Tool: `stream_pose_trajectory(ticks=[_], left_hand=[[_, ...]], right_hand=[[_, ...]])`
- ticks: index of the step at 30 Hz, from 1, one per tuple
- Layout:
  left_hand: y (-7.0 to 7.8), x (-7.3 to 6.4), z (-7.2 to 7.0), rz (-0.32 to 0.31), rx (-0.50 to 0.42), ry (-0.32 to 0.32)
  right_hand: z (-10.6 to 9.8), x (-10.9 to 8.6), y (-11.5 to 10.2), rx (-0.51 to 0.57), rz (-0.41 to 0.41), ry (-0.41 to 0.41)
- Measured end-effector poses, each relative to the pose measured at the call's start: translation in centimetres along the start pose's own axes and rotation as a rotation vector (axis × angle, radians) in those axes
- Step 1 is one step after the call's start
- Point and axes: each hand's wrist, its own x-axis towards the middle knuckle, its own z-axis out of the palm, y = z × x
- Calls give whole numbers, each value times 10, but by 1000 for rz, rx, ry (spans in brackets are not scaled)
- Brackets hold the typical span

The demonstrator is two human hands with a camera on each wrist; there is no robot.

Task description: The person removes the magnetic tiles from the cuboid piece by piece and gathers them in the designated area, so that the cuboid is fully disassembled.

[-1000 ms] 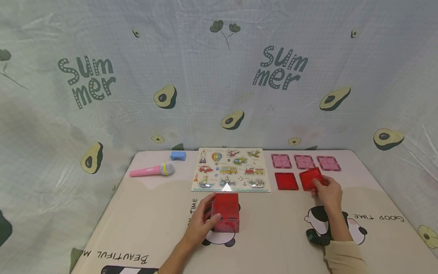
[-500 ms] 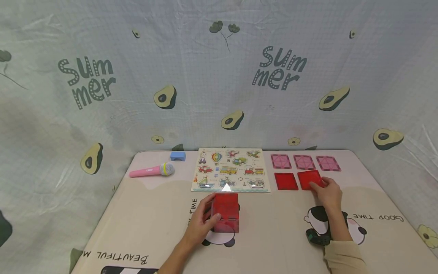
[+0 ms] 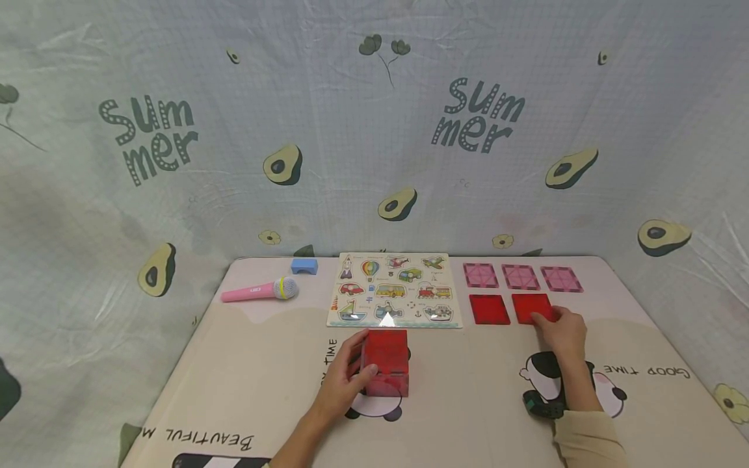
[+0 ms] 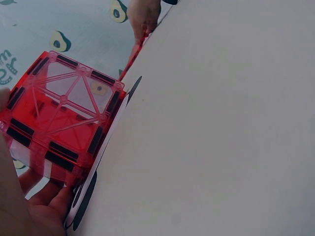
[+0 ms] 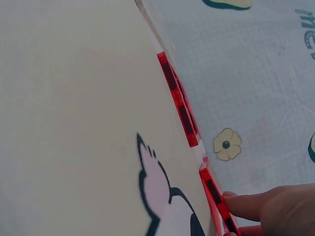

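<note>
A box of translucent red and pink magnetic tiles [image 3: 386, 361] stands on the table in the middle of the head view. My left hand [image 3: 345, 377] grips it from the left, thumb on the near side; the left wrist view shows fingers under the box's [image 4: 61, 110] lower edge. At the right, my right hand [image 3: 563, 330] pinches the near right corner of a square red magnetic tile [image 3: 531, 307]. In the right wrist view the thumb [image 5: 251, 204] lies on that tile's edge. A second red tile [image 3: 489, 309] lies just left of it, a small gap between.
Behind the red tiles lie three pink magnetic tiles [image 3: 521, 277] in a row. A vehicle puzzle board [image 3: 394, 290] lies at the back centre. Left of it are a pink toy microphone [image 3: 257, 291] and a blue arch block [image 3: 305, 266]. A patterned curtain [image 3: 351, 130] hangs behind the table.
The red tile in my right hand has come down from a raised, tilted position to lie level beside the other red tile. My left hand and the box have stayed put.
</note>
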Motion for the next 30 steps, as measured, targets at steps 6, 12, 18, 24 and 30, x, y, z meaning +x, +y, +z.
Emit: stream_pose_trajectory(ticks=[6, 12, 18, 24, 30], left_hand=[[0, 0, 0, 1, 3, 6], [0, 1, 0, 2, -3, 3], [0, 0, 0, 4, -1, 4], [0, 0, 0, -1, -1, 4], [-1, 0, -1, 11, -11, 0]], right_hand=[[2, 0, 2, -28, -18, 1], [4, 0, 4, -47, -28, 5], [4, -1, 4, -49, -34, 11], [2, -2, 2, -40, -26, 3], [-2, -3, -3, 1, -42, 24]])
